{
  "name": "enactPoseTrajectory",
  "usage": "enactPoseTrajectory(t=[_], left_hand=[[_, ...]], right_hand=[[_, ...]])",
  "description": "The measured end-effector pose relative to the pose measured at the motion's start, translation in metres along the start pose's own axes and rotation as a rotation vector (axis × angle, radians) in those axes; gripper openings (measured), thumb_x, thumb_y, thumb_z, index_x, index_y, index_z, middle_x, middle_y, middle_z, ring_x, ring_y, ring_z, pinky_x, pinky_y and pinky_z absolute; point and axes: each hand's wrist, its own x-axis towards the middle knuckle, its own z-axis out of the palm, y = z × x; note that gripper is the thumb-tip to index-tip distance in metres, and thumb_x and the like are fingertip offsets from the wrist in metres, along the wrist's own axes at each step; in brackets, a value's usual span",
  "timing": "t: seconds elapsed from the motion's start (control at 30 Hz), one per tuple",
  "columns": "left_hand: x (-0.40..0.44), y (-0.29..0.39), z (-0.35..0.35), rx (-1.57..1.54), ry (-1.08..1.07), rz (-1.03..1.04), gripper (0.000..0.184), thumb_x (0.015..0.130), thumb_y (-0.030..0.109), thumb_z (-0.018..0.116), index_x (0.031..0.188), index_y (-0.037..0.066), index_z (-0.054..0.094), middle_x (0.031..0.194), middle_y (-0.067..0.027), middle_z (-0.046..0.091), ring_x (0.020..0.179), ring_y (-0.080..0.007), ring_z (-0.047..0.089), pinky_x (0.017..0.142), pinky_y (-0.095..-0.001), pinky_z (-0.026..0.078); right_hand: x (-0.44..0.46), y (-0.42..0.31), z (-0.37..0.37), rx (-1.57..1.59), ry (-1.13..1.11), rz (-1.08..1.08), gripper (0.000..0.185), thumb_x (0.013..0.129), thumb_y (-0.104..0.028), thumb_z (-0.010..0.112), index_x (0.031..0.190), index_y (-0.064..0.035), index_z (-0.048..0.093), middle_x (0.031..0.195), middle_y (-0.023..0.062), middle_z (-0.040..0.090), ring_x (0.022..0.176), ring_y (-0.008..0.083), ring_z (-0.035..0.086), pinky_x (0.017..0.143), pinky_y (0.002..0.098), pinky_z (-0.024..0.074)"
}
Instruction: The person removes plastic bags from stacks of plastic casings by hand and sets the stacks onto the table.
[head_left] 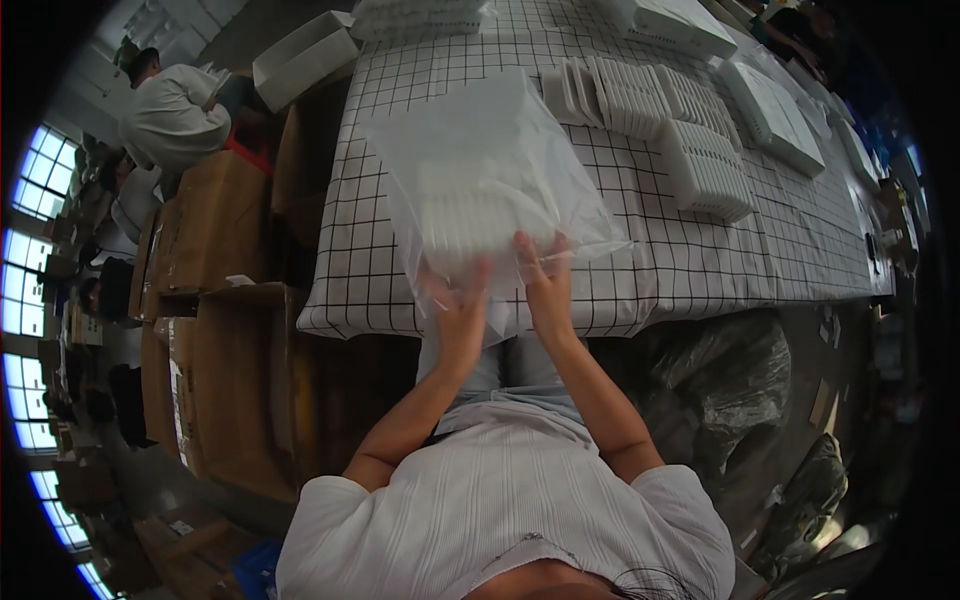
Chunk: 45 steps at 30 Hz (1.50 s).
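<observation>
A clear plastic bag (470,130) with a row of thin white pieces (480,215) inside lies over the near part of the checkered tablecloth. The bag's far end spreads loose and wrinkled. My left hand (458,298) grips its near left side, with the fingers partly veiled by the plastic. On the near right side, my right hand (546,275) holds the bag, fingers and thumb pressed against it. What exactly the white pieces are, I cannot tell through the film.
Rows of similar white slotted pieces (625,97) stand on the table at the right, with another stack (705,170) nearer. White boxes (770,118) lie beyond. Open cardboard boxes (235,370) sit left of the table. A person in a white top (178,115) is seated far left.
</observation>
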Motion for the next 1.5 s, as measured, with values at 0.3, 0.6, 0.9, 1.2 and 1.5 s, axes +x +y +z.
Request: enactPoseTrajectory(t=[0.3, 0.6, 0.9, 1.2, 1.5], left_hand=[[0.091, 0.017, -0.016, 0.085, -0.207, 0.109, 0.067, 0.083, 0.022, 0.076, 0.134, 0.000, 0.038, 0.127, -0.0134, 0.050, 0.115, -0.0206, 0.051, 0.097, -0.0331, 0.043], [0.065, 0.026, -0.010, 0.011, -0.124, 0.156, 0.059, 0.087, 0.025, 0.072, 0.131, -0.001, 0.043, 0.122, -0.0100, 0.054, 0.108, -0.0154, 0.054, 0.091, -0.0291, 0.045], [0.014, 0.023, -0.014, -0.065, -0.217, -0.058, 0.062, 0.088, 0.014, 0.070, 0.137, 0.000, 0.033, 0.134, -0.0107, 0.044, 0.122, -0.0179, 0.046, 0.101, -0.0317, 0.039], [-0.040, 0.007, -0.010, -0.207, -0.345, -0.043, 0.068, 0.088, 0.006, 0.068, 0.142, 0.002, 0.026, 0.140, -0.0113, 0.037, 0.130, -0.0208, 0.037, 0.110, -0.0352, 0.033], [0.081, 0.031, -0.010, -0.045, -0.381, -0.003, 0.067, 0.087, 0.021, 0.072, 0.139, 0.002, 0.033, 0.139, -0.0114, 0.039, 0.127, -0.0205, 0.041, 0.102, -0.0344, 0.041]], right_hand=[[0.071, 0.036, 0.031, -0.020, 0.059, -0.065, 0.069, 0.084, -0.032, 0.074, 0.133, 0.0019, 0.039, 0.117, 0.0148, 0.055, 0.103, 0.0216, 0.056, 0.087, 0.0314, 0.0463], [0.047, 0.024, 0.050, 0.075, 0.018, 0.038, 0.064, 0.088, -0.031, 0.070, 0.132, 0.0011, 0.037, 0.118, 0.0146, 0.053, 0.105, 0.0210, 0.054, 0.088, 0.0314, 0.0450], [0.005, 0.004, 0.016, 0.077, 0.058, 0.073, 0.073, 0.089, -0.025, 0.069, 0.142, -0.0030, 0.025, 0.129, 0.0141, 0.046, 0.115, 0.0214, 0.049, 0.097, 0.0323, 0.0409], [-0.020, -0.028, -0.013, 0.111, 0.048, 0.094, 0.076, 0.083, -0.012, 0.073, 0.142, -0.0028, 0.026, 0.131, 0.0151, 0.045, 0.118, 0.0231, 0.050, 0.093, 0.0318, 0.0469], [0.075, -0.002, 0.042, 0.079, 0.009, -0.139, 0.081, 0.078, -0.023, 0.079, 0.138, 0.0004, 0.030, 0.134, 0.0197, 0.033, 0.120, 0.0285, 0.045, 0.098, 0.0372, 0.0437]])
